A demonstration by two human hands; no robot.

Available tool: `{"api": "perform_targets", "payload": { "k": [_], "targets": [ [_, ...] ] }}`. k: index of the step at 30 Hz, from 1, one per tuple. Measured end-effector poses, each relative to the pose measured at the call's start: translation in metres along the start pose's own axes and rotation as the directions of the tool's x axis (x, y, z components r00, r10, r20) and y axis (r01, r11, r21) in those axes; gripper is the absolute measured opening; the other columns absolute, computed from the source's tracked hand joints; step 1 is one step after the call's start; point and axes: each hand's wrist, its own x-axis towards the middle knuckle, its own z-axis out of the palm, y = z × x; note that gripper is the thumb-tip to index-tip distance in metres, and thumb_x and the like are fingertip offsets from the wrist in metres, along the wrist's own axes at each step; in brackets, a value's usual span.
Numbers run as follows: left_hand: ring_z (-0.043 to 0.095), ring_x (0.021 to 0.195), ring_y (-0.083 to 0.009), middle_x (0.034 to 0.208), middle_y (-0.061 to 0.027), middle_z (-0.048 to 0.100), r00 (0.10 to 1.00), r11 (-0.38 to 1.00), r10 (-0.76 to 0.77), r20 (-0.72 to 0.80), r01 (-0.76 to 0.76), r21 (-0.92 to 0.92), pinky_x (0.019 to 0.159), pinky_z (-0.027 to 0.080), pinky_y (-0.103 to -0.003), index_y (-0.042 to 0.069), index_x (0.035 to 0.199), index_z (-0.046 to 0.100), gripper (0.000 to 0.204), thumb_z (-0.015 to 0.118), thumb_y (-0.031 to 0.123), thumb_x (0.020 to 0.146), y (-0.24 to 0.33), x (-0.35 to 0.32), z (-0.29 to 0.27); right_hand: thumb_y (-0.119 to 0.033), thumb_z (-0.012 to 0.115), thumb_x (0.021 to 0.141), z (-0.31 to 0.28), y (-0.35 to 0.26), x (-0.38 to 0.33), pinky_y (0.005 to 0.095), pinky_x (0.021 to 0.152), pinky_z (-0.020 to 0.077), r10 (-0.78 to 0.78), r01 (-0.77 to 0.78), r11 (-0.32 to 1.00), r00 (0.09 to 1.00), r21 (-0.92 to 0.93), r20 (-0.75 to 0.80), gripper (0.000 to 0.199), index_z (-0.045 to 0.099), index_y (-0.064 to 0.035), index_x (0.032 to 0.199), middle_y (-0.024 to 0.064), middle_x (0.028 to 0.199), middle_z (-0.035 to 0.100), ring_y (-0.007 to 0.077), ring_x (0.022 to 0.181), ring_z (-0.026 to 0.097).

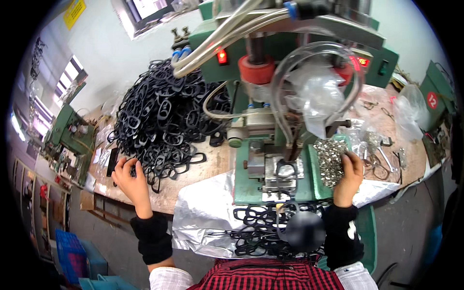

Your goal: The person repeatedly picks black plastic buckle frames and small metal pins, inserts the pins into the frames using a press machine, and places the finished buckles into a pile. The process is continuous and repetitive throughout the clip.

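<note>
My left hand (131,182) is raised beside the near left edge of a big heap of black oval plastic loops (164,108). Its fingers are bent but apart, and I see nothing between them. At the right, my right hand (349,180) reaches into a green tray (313,176) of small shiny metal pieces (330,162). Its fingers are curled together at the heap's edge; whatever they pinch is too small to make out. Between the hands stands a green press (251,188), with one black loop (286,169) lying on its metal fixture.
More black loops (256,232) lie along the table's front edge, beside silver foil (203,208). A round dark blurred object (305,231) stands above them. Clear hoses (241,31) hang over the press. Right of the tray lie a wrench (386,159) and plastic bags (411,113).
</note>
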Motion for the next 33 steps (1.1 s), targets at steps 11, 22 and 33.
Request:
{"api": "perform_targets", "payload": {
  "k": [11,22,33],
  "targets": [
    [0.054,0.104,-0.0371,0.1,-0.0148,0.062,0.907,0.969,0.136,0.399,-0.206,0.138,0.088,0.047,-0.046,0.001,0.083,0.076,0.017,0.073,0.018,0.079,0.004,-0.046,0.094,0.002,0.067,0.09,-0.039,-0.02,-0.023,0.026,0.086,0.0481,-0.11,0.135,0.95,0.989,-0.28,0.103,0.016,0.067,0.0026,0.106,0.0053,0.101,0.068,0.0122,0.094,0.062],
    [0.05,0.062,-0.0198,0.073,-0.0104,0.053,0.941,0.634,0.033,0.337,0.241,-0.735,0.058,0.041,-0.034,0.002,0.092,0.053,0.02,0.051,0.017,0.105,0.141,-0.022,0.063,0.003,0.072,0.077,0.062,-0.097,-0.033,0.0306,0.08,0.05,-0.22,0.313,0.94,0.859,-0.134,0.461,0.02,0.067,0.0009,0.096,0.0097,0.09,0.068,0.0211,0.086,0.066],
    [0.062,0.091,-0.0139,0.102,-0.0102,0.068,0.937,0.123,-0.012,0.35,0.349,-0.929,0.083,0.052,-0.03,0.0,0.113,0.059,0.022,0.052,0.019,0.106,0.189,-0.036,0.004,0.005,0.07,0.082,0.09,-0.098,-0.05,0.0231,0.086,0.0457,0.047,-0.131,0.979,0.891,0.157,0.452,0.053,0.046,0.0072,0.129,0.0064,0.093,0.066,0.0124,0.092,0.062]
  ]
}}
